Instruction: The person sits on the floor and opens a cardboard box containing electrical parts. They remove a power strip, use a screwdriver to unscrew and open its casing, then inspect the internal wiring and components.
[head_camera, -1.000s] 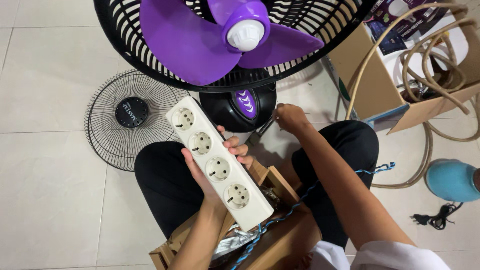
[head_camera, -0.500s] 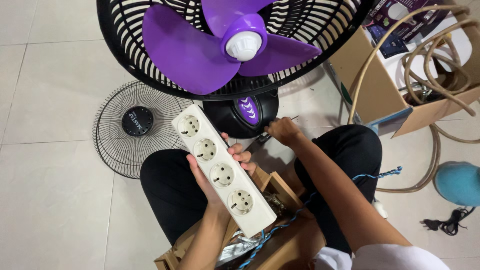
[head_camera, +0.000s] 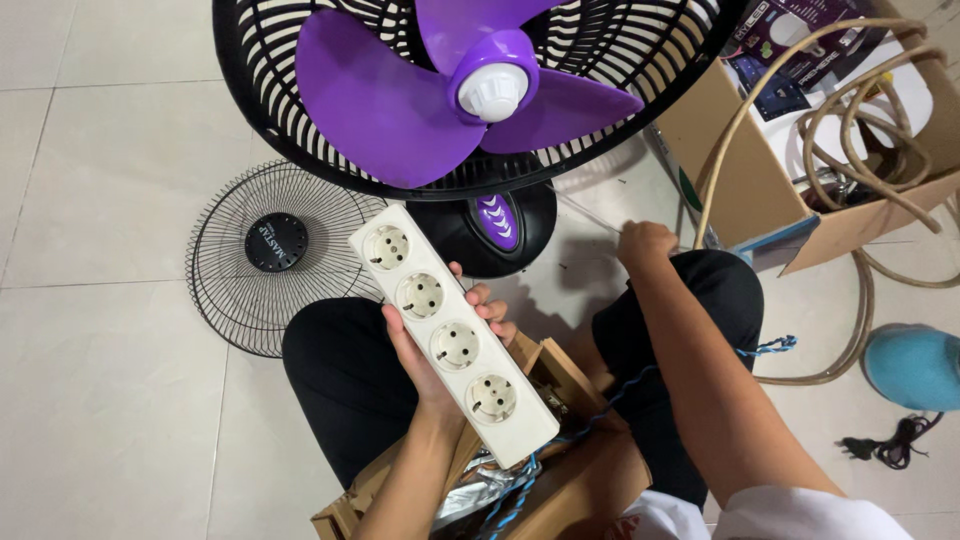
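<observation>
The left hand (head_camera: 425, 355) holds a white power strip (head_camera: 450, 330) with four round sockets, its grip closed around the strip's middle from below, fingertips curling over the right edge. The strip lies slanted, one end pointing up and left toward the fan base (head_camera: 490, 230), the other end down and right over an open cardboard box (head_camera: 560, 470) that sits in the person's lap between the black-trousered knees. A blue cord (head_camera: 620, 400) runs from the lower end of the strip across the box and over the right leg. The right hand (head_camera: 645, 243) is stretched out to the floor (head_camera: 100, 350) just right of the fan base, knuckles up and fingers curled down; whether its grip is pinched on something thin there or simply closed cannot be told. Above both hands stands a fan with a black rear grille (head_camera: 300, 130) and purple blades (head_camera: 400, 95) round a white hub cap. The loose front grille (head_camera: 270, 260) lies flat on the tiles to the left, touching the left knee. At the upper right a second cardboard box (head_camera: 740, 170) holds coils of beige hose (head_camera: 870, 130), and a teal object (head_camera: 915, 365) and a black plug (head_camera: 885, 440) lie near the right edge.
</observation>
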